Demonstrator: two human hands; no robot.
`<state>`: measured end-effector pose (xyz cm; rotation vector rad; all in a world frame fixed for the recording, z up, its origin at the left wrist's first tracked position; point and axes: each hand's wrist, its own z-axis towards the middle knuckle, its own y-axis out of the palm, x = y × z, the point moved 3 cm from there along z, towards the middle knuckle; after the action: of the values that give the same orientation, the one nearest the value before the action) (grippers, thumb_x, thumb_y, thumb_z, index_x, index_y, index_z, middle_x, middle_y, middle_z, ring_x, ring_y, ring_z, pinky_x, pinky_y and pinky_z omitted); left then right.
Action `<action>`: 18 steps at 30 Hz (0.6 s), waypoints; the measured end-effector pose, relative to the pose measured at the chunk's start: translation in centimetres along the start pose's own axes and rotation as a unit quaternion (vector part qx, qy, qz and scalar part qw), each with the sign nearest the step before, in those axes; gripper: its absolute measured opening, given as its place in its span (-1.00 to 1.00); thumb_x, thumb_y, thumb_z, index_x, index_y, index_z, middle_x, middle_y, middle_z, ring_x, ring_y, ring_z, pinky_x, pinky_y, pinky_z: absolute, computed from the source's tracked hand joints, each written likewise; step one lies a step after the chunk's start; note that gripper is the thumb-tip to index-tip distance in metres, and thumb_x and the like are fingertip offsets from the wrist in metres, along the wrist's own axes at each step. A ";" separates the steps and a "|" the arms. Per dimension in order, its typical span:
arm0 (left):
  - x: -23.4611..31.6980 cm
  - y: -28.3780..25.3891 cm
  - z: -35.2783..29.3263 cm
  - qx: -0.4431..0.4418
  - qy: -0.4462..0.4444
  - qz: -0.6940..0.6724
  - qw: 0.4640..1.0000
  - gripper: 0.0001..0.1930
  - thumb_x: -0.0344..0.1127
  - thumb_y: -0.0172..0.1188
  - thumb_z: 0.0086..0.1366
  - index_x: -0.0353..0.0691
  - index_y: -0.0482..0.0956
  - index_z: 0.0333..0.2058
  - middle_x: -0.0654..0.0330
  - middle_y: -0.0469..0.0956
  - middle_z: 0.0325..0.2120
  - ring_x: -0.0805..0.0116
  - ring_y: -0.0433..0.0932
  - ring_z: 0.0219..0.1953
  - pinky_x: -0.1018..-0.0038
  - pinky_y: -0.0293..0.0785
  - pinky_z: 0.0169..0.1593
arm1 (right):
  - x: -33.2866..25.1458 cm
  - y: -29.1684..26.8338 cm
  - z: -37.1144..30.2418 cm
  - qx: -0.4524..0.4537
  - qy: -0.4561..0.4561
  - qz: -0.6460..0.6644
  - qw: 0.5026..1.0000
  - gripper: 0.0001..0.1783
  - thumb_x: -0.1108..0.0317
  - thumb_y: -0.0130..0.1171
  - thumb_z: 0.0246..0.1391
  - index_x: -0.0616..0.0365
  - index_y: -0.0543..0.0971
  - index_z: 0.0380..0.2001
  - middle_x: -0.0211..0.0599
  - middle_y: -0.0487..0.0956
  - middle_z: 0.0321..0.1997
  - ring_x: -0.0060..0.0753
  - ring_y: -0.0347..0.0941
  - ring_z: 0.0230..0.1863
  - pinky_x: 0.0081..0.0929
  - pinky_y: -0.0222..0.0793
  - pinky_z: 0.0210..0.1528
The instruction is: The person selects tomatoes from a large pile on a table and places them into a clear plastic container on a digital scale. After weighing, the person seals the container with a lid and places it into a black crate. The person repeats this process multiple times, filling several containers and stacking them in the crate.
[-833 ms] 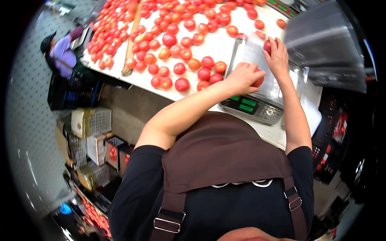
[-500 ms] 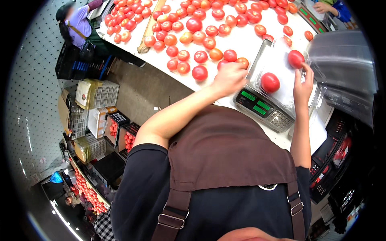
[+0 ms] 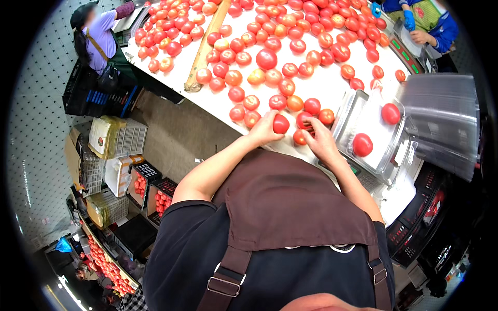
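A round, glossy red tomato (image 3: pixel 280 124) sits grasped in the left hand (image 3: pixel 263 130); the right hand (image 3: pixel 319 141), fingers spread, touches orange-red tomatoes (image 3: pixel 301 136) just beside it on the tabletop (image 3: pixel 332 83).

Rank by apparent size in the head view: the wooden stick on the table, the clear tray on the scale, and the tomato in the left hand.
1. Clear tray on the scale, largest.
2. Wooden stick, long but thin; fisheye bending makes its rank against the tray unsure.
3. Tomato gripped by the left hand, clearly smallest.

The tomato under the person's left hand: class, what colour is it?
Deep red, the tomato under the left hand; seen best in the head view.
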<state>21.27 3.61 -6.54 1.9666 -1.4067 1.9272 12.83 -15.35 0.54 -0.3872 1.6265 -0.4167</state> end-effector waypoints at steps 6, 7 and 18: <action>5.5 -5.1 0.3 -0.135 0.126 -0.121 0.975 -0.13 -0.20 0.45 0.00 -0.17 0.17 0.25 0.01 0.39 -0.06 0.22 0.49 -0.06 0.36 0.47 -0.03 | -1.8 3.4 3.9 -0.116 0.207 0.122 0.964 -0.32 0.06 0.28 0.03 0.30 0.37 0.09 0.00 0.46 0.03 -0.25 0.46 0.05 -0.41 0.37 0.07; 5.8 -6.4 1.3 -0.237 0.034 -0.129 0.962 -0.20 -0.20 0.41 0.08 -0.15 0.20 0.26 0.12 0.45 -0.21 0.40 0.50 -0.21 0.45 0.47 -0.13 | -1.2 3.2 4.0 -0.099 0.217 0.177 0.955 -0.36 0.05 0.25 0.06 0.28 0.37 0.08 -0.04 0.47 -0.01 -0.27 0.49 0.00 -0.40 0.42 -0.01; -4.7 -12.2 18.9 0.132 0.007 0.166 0.977 -0.29 -0.09 0.33 0.11 -0.19 0.26 0.19 -0.17 0.32 0.00 -0.15 0.34 0.09 0.10 0.36 0.11 | 0.9 1.1 -2.8 0.141 0.327 0.599 0.717 -0.42 -0.10 -0.29 0.30 0.17 0.41 0.02 0.00 0.59 -0.29 -0.01 0.57 -0.37 -0.29 0.47 -0.37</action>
<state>44.14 2.04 -8.05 1.9121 -1.6402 2.3758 9.93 -14.69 -0.54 1.1785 2.0632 0.2608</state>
